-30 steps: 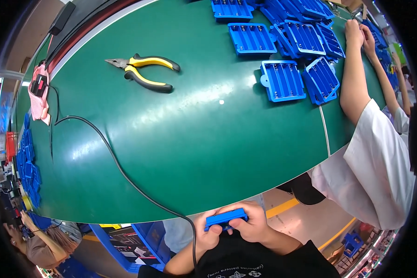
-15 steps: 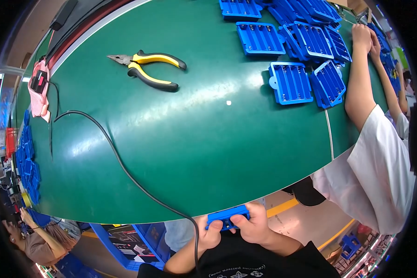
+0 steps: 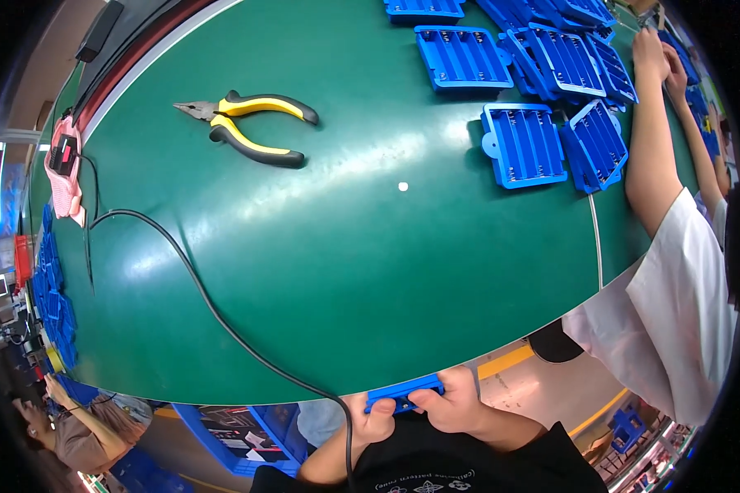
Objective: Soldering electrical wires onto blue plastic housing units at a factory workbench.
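Observation:
At the table's near edge, both my hands are closed on one blue plastic battery holder [image 3: 404,389]. My left hand [image 3: 373,421] grips its left end with the thumb on the near side. The other end is in my right hand [image 3: 455,403], its thumb pressing beside small openings in that side. A black cable [image 3: 222,320] runs across the table and passes by my left wrist. Most of my fingers are hidden behind the holder.
Yellow-and-black pliers [image 3: 255,123] lie on the green table [image 3: 304,271]. Several blue battery holders [image 3: 524,148] are heaped at the far right, beside a co-worker's arm [image 3: 653,140]. A blue bin [image 3: 197,444] stands below the near edge. At far left is a pink cloth-wrapped item [image 3: 63,177].
The view has shifted slightly, so things on the table appear a little displaced. Both hands keep hold of the battery holder, which appears tipped a little differently.

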Demonstrator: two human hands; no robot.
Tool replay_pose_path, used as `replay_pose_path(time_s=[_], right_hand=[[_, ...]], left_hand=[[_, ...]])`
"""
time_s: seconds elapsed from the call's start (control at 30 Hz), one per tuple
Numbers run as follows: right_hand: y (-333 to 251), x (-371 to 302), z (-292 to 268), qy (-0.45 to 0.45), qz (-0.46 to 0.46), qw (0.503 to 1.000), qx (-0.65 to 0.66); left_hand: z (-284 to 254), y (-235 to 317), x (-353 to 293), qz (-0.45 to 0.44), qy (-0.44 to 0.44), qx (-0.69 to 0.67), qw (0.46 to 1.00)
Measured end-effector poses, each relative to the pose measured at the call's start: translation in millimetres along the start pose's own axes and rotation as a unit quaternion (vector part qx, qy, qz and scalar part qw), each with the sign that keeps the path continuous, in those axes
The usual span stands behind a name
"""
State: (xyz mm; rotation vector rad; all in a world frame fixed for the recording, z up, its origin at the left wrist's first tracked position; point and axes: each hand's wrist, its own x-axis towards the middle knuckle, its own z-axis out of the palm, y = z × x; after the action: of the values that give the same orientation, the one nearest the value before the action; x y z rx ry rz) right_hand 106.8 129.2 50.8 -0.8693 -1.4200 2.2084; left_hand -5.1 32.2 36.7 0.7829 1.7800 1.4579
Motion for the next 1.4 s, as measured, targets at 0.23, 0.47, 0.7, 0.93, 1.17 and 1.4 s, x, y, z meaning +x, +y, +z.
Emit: replay_pose_path(time_s=[0.23, 0.47, 0.7, 0.93, 1.17, 1.4], right_hand=[[-1, -9, -1, -0.02, 0.075, 0.994, 0.078], [-6, -12, 0, -0.004, 0.105, 0.994, 0.034], [-18, -15, 4, 0.025, 0.185, 0.981, 0.057], [-44, -14, 14, 0.088, 0.259, 0.96, 0.053], [-51, -12, 20, 0.103, 0.258, 0.96, 0.031], [-27, -2, 8, 0.085, 0.188, 0.978, 0.037]], left_hand=[[1, 23, -7, -0.133, -0.052, -0.165, 0.976], [1, 16, -7, -0.081, -0.045, -0.141, 0.986], [1, 34, -9, -0.171, -0.029, -0.067, 0.983], [1, 50, -4, -0.196, -0.021, -0.057, 0.979], [1, 48, -14, -0.155, -0.01, -0.023, 0.988], [5, 40, 6, -0.277, -0.071, -0.208, 0.935]])
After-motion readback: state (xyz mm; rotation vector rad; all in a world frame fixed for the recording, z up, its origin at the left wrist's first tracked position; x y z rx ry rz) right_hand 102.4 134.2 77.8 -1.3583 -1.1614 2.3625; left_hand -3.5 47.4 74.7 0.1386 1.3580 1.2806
